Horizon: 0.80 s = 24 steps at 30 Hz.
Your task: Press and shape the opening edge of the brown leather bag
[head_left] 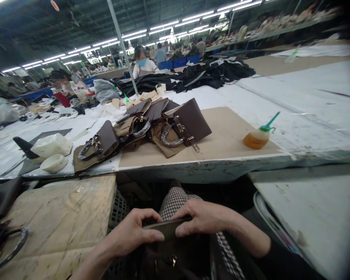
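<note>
On my lap, over a checked apron (177, 200), lies a dark brown handbag (175, 229) with small gold-coloured fittings. My left hand (138, 229) pinches the bag's upper edge, thumb on the near side and fingers behind. A short way to the right, my right hand (196, 217) grips the same edge in a like manner. Shadow hides the lower part of the bag. Beyond my hands, on the table, a pile of brown handbags (195, 120) rests with handles in clear wrap.
An amber-filled glue bottle (256, 138) with a green nozzle stands on brown board (227, 120). At left are a white tub (54, 163) and a pale container (52, 145). Side tables (76, 202) flank my lap. Black pieces (212, 74) are heaped farther back, near people working.
</note>
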Each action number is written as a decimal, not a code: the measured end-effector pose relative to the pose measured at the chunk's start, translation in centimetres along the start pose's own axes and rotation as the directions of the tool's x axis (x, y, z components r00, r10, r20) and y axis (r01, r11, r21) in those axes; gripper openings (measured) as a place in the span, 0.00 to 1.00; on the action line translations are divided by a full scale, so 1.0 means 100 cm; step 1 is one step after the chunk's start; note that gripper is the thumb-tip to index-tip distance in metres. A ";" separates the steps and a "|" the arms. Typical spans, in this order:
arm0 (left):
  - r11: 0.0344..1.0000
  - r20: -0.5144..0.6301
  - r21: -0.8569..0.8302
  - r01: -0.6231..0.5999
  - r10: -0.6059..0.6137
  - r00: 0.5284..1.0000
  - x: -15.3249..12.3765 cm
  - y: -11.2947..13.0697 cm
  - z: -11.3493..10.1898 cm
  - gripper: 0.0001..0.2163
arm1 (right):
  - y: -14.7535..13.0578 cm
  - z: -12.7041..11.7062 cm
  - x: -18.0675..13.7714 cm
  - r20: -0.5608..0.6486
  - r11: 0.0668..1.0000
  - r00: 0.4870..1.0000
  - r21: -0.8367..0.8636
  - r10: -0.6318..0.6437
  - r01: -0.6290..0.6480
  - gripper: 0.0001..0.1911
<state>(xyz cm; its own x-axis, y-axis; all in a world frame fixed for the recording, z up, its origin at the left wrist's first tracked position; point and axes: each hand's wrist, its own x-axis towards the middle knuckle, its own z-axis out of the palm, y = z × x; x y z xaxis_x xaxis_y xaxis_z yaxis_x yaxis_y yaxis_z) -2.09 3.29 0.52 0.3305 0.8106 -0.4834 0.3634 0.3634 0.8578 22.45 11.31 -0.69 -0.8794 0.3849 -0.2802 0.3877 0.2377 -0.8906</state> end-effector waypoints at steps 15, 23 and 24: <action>0.982 -0.161 0.190 -0.010 0.041 0.986 -0.024 -0.011 -0.009 0.09 | 0.005 0.024 0.030 -0.160 0.981 0.981 -0.175 -0.114 0.086 0.10; 0.966 -0.274 0.256 -0.030 0.102 0.956 -0.032 -0.025 -0.004 0.12 | 0.007 0.026 0.032 -0.165 0.986 0.981 -0.151 -0.100 0.075 0.12; 0.965 -0.286 0.259 -0.036 0.112 0.952 -0.032 -0.026 -0.002 0.12 | 0.007 0.026 0.032 -0.164 0.987 0.981 -0.145 -0.100 0.076 0.12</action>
<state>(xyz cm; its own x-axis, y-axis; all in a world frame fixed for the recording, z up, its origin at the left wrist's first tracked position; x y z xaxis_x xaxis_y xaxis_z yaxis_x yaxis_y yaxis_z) -4.29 -0.11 -0.17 0.1060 0.9436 -0.3137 0.5647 0.2026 0.8001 19.17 10.38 -3.17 -0.8562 0.5007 -0.1272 0.3556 0.3927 -0.8481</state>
